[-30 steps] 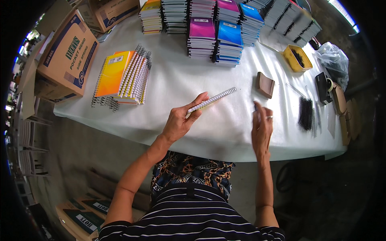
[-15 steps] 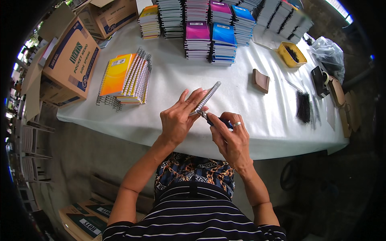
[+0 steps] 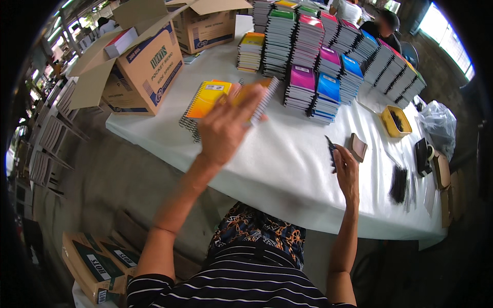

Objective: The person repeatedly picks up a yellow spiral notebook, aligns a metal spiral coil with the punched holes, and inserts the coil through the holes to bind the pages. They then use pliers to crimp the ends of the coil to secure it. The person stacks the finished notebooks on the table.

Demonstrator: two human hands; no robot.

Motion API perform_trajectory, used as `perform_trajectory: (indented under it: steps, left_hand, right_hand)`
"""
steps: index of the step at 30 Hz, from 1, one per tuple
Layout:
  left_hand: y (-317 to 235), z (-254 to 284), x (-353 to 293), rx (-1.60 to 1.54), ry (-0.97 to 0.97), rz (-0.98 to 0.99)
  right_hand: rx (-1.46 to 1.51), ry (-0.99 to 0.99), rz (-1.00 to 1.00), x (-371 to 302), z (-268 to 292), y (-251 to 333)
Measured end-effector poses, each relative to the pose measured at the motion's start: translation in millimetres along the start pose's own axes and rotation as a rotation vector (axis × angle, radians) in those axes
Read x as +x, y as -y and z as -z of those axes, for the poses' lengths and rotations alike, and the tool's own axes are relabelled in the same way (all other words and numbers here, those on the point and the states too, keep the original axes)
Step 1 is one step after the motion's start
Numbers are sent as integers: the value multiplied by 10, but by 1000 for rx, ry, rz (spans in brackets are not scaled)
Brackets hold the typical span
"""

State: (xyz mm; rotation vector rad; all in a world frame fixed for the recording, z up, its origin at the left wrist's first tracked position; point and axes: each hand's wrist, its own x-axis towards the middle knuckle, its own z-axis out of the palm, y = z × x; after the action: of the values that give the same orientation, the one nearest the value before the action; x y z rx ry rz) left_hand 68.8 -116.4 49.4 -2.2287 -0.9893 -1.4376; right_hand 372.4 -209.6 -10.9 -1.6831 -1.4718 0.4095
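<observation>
My left hand [image 3: 222, 132], somewhat blurred, is closed on a spiral notebook [image 3: 267, 94] with an orange cover, held above the table right of a small pile of yellow-orange notebooks [image 3: 204, 102]. Wire coils stick out along the edges of that pile. Lower on the right, my right hand [image 3: 347, 168] grips a small pair of pliers [image 3: 330, 149] with dark handles, the jaws pointing away from me. A brown curved block [image 3: 358, 147] lies just beyond the right fingers.
Stacks of spiral notebooks [image 3: 280, 49] rise at the back, in several colours. Open cartons [image 3: 141, 77] stand at the left. A yellow tub [image 3: 396, 122] of black bits, loose black coils [image 3: 398, 185], a tape dispenser [image 3: 423, 156] and a plastic bag [image 3: 437, 126] are at the right. People sit behind.
My hands have drawn apart. The left has carried the notebook up and away toward the yellow pile, while the right has moved right with the pliers. The view has shifted too.
</observation>
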Motion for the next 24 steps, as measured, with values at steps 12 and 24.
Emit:
perform_trajectory:
  steps: [12,24]
  left_hand:
    - [1347,144,-230,-108,739,132]
    - [1872,-349,126,-1384,795,1276]
  right_hand:
    - [-365,-122,257,171,-585,-19]
    - [309,187,497,989,-2222,1307]
